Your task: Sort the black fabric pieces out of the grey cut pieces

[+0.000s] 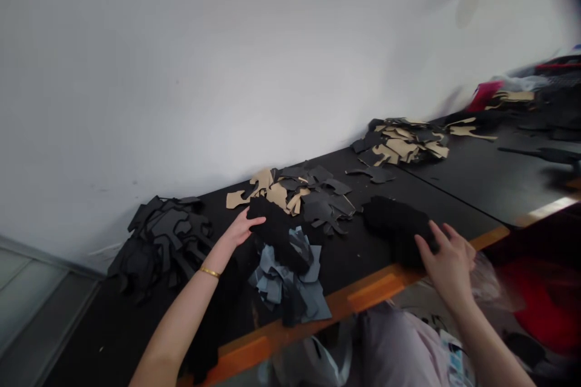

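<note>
My left hand (245, 227) is closed on one end of a black fabric piece (276, 231), thumb on top. The piece slants down over a heap of blue-grey scraps (290, 287) near the table's front edge. To the right lies a black fabric bundle (394, 217). At its right end is my right hand (449, 257), fingers apart, thumb and forefinger at the fabric; a firm grip does not show. Behind my left hand is a pile of dark and tan cut pieces (324, 193).
Dark cut pieces (170, 236) are heaped at the left by the wall (218, 72). Another tan and dark pile (402, 142) sits farther back right. An orange-brown edge (376, 290) runs along the black table's front. A dark long-handled object (554, 155) lies far right.
</note>
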`<state>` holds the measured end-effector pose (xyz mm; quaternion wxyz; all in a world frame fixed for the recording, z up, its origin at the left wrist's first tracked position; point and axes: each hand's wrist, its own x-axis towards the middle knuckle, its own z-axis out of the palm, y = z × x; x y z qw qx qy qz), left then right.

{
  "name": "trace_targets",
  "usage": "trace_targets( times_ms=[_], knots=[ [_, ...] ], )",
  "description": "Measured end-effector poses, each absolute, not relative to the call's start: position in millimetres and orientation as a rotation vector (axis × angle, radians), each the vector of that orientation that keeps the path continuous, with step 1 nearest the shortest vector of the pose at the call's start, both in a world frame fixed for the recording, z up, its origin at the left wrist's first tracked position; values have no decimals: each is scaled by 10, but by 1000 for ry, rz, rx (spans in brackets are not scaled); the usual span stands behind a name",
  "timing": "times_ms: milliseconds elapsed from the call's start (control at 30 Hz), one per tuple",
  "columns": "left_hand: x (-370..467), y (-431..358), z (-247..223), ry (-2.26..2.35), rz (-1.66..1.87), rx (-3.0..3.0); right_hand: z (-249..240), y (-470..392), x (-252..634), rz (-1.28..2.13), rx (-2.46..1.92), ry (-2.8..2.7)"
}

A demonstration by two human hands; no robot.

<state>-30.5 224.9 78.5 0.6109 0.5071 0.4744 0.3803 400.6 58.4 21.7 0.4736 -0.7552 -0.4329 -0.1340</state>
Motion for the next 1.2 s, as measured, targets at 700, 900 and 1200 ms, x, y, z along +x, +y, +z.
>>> trace_targets(
  times_ms=[700,900,1200],
  knots=[
    [162,1777,1138,826,1061,912,317,785,1829,442,-1242,-1412],
    [152,1785,1116,830,979,895,526,740,2184,735,-1237,-1039],
    [94,1709,792,944,926,1113,779,579,2114,696,-1199,-1017]
  ],
)
